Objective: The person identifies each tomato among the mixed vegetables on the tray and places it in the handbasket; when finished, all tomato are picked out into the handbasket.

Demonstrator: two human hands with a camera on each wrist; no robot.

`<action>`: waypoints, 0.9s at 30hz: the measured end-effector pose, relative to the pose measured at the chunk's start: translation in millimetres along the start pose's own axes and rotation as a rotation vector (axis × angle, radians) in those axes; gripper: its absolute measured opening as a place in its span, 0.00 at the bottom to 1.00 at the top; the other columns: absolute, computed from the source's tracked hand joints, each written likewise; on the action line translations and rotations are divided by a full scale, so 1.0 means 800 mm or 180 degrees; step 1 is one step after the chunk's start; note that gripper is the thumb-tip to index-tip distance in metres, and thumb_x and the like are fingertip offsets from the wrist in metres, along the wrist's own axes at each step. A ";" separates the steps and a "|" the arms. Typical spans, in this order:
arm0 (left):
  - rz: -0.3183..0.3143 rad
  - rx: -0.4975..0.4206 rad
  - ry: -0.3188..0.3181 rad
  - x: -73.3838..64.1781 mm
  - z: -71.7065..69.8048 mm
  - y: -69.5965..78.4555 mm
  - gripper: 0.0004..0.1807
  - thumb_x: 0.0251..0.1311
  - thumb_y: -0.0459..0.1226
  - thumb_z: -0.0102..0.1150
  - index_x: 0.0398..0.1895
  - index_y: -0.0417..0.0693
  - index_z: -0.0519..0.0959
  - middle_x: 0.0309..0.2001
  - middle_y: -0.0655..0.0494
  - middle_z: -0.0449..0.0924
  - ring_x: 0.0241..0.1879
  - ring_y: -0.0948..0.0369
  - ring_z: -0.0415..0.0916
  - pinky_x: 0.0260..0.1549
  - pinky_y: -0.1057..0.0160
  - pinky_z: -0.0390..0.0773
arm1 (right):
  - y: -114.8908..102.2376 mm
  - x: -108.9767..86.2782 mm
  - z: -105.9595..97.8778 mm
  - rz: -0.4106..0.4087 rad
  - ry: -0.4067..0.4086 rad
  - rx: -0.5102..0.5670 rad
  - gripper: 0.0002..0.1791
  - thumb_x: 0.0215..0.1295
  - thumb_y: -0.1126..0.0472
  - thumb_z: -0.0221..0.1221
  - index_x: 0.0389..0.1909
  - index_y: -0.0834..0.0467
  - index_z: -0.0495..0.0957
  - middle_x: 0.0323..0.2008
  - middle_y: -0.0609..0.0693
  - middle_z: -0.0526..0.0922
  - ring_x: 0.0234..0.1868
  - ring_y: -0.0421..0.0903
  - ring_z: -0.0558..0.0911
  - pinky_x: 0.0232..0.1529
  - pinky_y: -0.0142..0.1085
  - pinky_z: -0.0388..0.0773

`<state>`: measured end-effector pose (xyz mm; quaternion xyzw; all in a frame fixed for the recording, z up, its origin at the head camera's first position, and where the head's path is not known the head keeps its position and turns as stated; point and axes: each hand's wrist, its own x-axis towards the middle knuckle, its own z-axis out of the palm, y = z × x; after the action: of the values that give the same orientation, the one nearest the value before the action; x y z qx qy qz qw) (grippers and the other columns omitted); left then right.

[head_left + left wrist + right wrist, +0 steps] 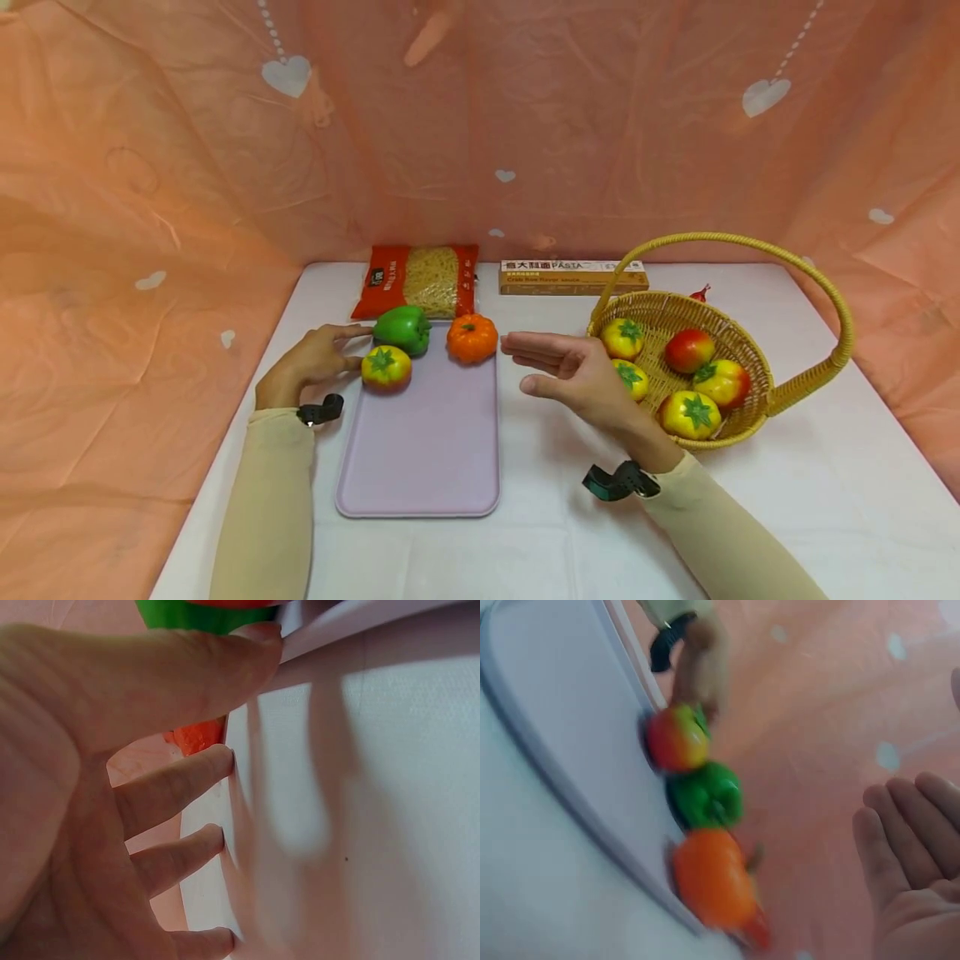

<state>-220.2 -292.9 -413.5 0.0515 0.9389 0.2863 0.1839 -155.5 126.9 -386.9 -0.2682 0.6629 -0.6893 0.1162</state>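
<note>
A pale purple tray (423, 450) lies on the white-covered table. Near its far end sit a green bell pepper (402, 330), a yellow-and-red tomato-like fruit (386, 369) and a small orange pumpkin (472, 338). My left hand (311, 360) is at the tray's left side, close to the pepper and tomato-like fruit. In the left wrist view, the thumb (217, 664) lies at the tray's rim, with the other fingers spread over the tablecloth. Holding nothing, my right hand (573, 375) hovers right of the tray, fingers extended toward the pumpkin.
A yellow wicker basket (750, 333) with a tall handle stands at the right, holding several red and yellow fruits. Behind the tray lies a red bag of pasta (420, 282), with a pasta box (573, 277) to its right. A pink curtain (525, 125) hangs behind the table.
</note>
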 end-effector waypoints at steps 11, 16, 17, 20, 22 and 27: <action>0.0154 0.0107 0.0103 0.002 0.001 -0.001 0.34 0.70 0.38 0.68 0.79 0.47 0.75 0.78 0.29 0.69 0.79 0.28 0.62 0.78 0.24 0.58 | 0.052 0.088 0.077 -0.0005 -0.0281 0.0056 0.34 0.67 0.58 0.77 0.71 0.66 0.80 0.69 0.67 0.83 0.72 0.64 0.81 0.73 0.56 0.78; 0.0141 0.0102 0.0101 0.002 0.001 -0.001 0.34 0.70 0.39 0.69 0.79 0.48 0.75 0.78 0.29 0.69 0.79 0.29 0.62 0.78 0.24 0.59 | 0.075 0.117 0.099 0.0118 -0.0302 -0.0183 0.31 0.68 0.67 0.74 0.71 0.66 0.80 0.69 0.65 0.83 0.72 0.60 0.82 0.75 0.56 0.76; 0.0135 0.0092 0.0098 0.002 0.001 -0.001 0.34 0.69 0.39 0.69 0.79 0.48 0.75 0.79 0.30 0.69 0.79 0.29 0.62 0.78 0.24 0.59 | 0.078 0.121 0.103 0.0154 -0.0299 -0.0270 0.31 0.68 0.66 0.74 0.71 0.65 0.80 0.69 0.64 0.84 0.72 0.59 0.83 0.75 0.55 0.77; 0.0104 0.0070 0.0072 0.001 0.001 -0.001 0.35 0.70 0.40 0.70 0.80 0.49 0.74 0.79 0.31 0.68 0.80 0.29 0.61 0.78 0.24 0.58 | 0.087 0.132 0.112 0.0223 -0.0289 -0.0558 0.33 0.66 0.63 0.76 0.71 0.65 0.81 0.68 0.59 0.85 0.69 0.55 0.86 0.73 0.50 0.80; 0.0075 0.0047 0.0047 0.001 0.000 -0.001 0.35 0.70 0.40 0.69 0.80 0.49 0.74 0.80 0.32 0.67 0.80 0.29 0.60 0.78 0.24 0.58 | 0.089 0.136 0.116 0.0231 -0.0296 -0.0738 0.33 0.65 0.62 0.78 0.70 0.64 0.81 0.68 0.59 0.86 0.68 0.54 0.87 0.71 0.48 0.82; 0.0015 -0.0045 -0.0017 0.000 -0.001 -0.002 0.35 0.71 0.37 0.66 0.82 0.49 0.72 0.82 0.32 0.65 0.82 0.29 0.57 0.78 0.23 0.57 | 0.089 0.140 0.125 0.0153 -0.0312 -0.1035 0.31 0.64 0.62 0.78 0.68 0.64 0.83 0.65 0.59 0.88 0.65 0.54 0.88 0.67 0.46 0.85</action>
<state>-220.6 -294.7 -413.6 0.0532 0.9363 0.2932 0.1860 -210.1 -22.9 -434.7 -0.3009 0.7654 -0.5561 0.1199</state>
